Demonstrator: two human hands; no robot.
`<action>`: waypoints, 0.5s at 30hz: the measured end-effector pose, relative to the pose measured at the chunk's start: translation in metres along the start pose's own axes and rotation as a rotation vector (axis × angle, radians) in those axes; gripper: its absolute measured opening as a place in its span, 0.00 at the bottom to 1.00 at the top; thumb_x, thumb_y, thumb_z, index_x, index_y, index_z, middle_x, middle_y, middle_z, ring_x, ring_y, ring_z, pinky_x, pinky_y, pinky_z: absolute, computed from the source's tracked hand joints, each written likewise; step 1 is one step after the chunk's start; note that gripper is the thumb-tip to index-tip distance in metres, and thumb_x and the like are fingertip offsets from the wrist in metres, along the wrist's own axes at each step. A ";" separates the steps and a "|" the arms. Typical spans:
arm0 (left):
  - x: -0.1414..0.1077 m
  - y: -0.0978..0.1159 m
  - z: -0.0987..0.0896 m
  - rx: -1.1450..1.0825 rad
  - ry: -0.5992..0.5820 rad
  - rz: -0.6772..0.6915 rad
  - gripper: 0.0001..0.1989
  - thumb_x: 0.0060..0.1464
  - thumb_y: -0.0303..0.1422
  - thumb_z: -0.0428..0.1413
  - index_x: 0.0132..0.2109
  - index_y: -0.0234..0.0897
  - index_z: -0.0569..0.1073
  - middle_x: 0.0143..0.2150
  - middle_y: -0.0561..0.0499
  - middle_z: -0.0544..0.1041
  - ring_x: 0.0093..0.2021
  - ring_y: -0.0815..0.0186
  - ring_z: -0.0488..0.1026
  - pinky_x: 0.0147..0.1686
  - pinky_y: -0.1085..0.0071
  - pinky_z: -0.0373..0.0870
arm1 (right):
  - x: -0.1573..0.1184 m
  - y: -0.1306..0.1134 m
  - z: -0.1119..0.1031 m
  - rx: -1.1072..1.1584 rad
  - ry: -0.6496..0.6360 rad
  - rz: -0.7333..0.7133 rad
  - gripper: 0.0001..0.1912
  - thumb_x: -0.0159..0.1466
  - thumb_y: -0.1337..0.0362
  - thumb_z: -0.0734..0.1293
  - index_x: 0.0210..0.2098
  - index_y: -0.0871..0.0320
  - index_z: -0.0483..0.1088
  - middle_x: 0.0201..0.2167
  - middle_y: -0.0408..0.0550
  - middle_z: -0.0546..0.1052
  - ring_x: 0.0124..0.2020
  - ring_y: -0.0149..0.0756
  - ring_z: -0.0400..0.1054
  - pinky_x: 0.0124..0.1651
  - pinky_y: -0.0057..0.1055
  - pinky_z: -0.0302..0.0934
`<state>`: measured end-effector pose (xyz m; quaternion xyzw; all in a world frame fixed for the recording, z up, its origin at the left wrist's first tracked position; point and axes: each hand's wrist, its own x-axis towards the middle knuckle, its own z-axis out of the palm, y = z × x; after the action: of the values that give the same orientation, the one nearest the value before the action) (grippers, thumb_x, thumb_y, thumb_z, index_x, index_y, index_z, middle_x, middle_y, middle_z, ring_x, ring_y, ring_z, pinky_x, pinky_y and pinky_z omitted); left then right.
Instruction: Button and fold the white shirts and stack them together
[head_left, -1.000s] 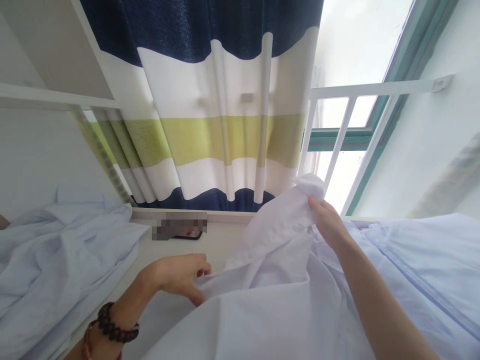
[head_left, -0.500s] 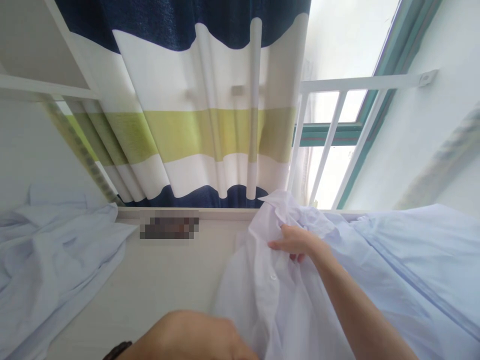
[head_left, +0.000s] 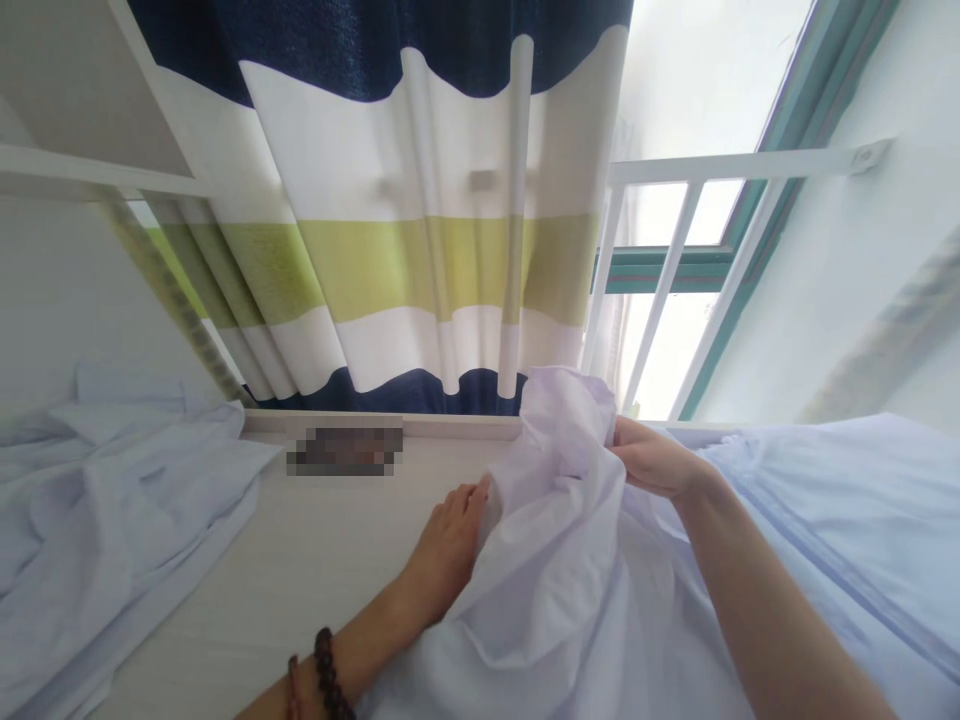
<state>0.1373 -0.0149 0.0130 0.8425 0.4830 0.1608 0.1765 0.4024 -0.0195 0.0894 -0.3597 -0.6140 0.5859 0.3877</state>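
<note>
A white button-up shirt (head_left: 555,560) is bunched up in front of me, its upper part raised into a peak and its lower part spread toward me. My right hand (head_left: 652,455) grips the shirt's right side near the top, with the fingertips partly hidden by cloth. At the shirt's left edge lies my left hand (head_left: 450,545), fingers stretched out and touching the fabric. Dark beads circle the left wrist. The shirt's buttons are hidden in the folds.
Crumpled white clothing (head_left: 97,500) lies at the left, and pale blue fabric (head_left: 840,520) at the right. Both rest on a pale flat surface (head_left: 300,560). Behind are a striped curtain (head_left: 450,260), a white railing (head_left: 735,165) and a window. A blurred-out patch covers something near the back edge.
My left hand has moved forward from the lower edge to the shirt's left side. The right hand has shifted right, and the shirt's top has been turned and lifted, hiding its buttons.
</note>
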 end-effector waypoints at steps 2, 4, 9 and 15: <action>0.005 0.000 0.011 0.043 0.061 0.024 0.40 0.47 0.25 0.53 0.67 0.39 0.52 0.63 0.38 0.60 0.59 0.51 0.61 0.56 0.54 0.58 | 0.002 0.003 0.002 0.013 -0.015 0.018 0.15 0.50 0.61 0.72 0.36 0.61 0.77 0.34 0.50 0.81 0.40 0.45 0.75 0.43 0.38 0.69; 0.012 0.000 0.015 0.052 0.077 0.049 0.31 0.48 0.27 0.55 0.61 0.42 0.63 0.65 0.40 0.58 0.59 0.49 0.61 0.56 0.51 0.58 | 0.003 0.007 0.002 0.019 -0.018 0.047 0.15 0.49 0.62 0.72 0.37 0.61 0.77 0.34 0.50 0.81 0.38 0.44 0.75 0.41 0.37 0.69; 0.023 0.002 -0.013 -0.125 0.158 0.176 0.12 0.60 0.35 0.48 0.34 0.36 0.72 0.53 0.42 0.71 0.56 0.53 0.65 0.54 0.59 0.62 | 0.002 0.013 -0.003 -0.033 0.149 0.175 0.19 0.49 0.64 0.71 0.42 0.58 0.76 0.38 0.50 0.81 0.40 0.46 0.75 0.38 0.36 0.70; 0.004 -0.002 -0.123 -0.287 0.201 -0.111 0.20 0.57 0.51 0.48 0.35 0.38 0.69 0.22 0.58 0.69 0.22 0.68 0.67 0.21 0.77 0.60 | -0.008 0.015 -0.026 -0.232 0.449 0.140 0.16 0.51 0.59 0.69 0.38 0.58 0.77 0.40 0.52 0.80 0.44 0.50 0.73 0.42 0.38 0.69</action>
<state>0.0828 0.0069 0.1213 0.7603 0.5162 0.3013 0.2544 0.4287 -0.0144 0.0739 -0.5644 -0.5491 0.4427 0.4289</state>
